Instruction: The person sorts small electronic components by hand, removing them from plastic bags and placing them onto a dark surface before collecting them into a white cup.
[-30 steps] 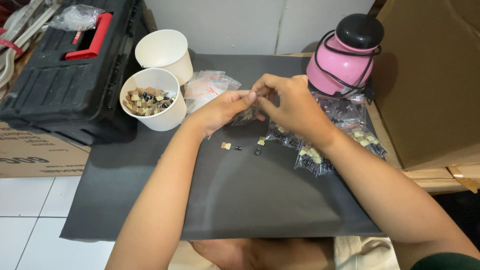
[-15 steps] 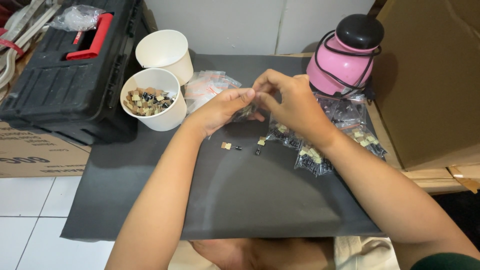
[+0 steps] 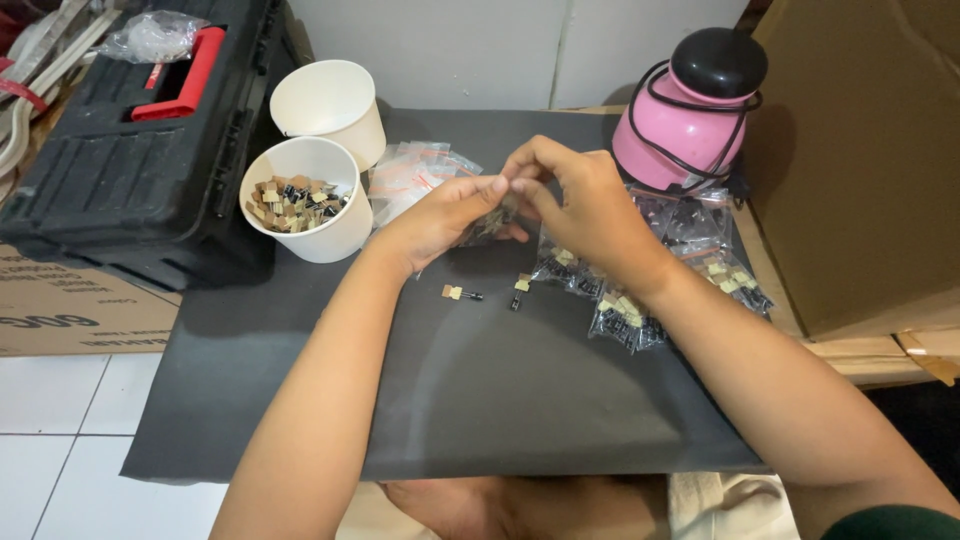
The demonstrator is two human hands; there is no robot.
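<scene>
Both hands meet over the dark mat: the left hand and right hand have their fingertips pinched together on a small clear bag held just above the mat, between the cups and the pink device. My judgement is that the thin, slippery plastic could slip or tear under the pinch and scatter tiny parts, which would be hard to spot against the matte mat. 2 loose parts already lie near the hands. More glossy bags of tan-and-black pieces sit under the right wrist, and a nudge could shove them. A round white cup holds similar pieces; another cup behind it looks empty. A ribbed black toolbox is at left.
</scene>
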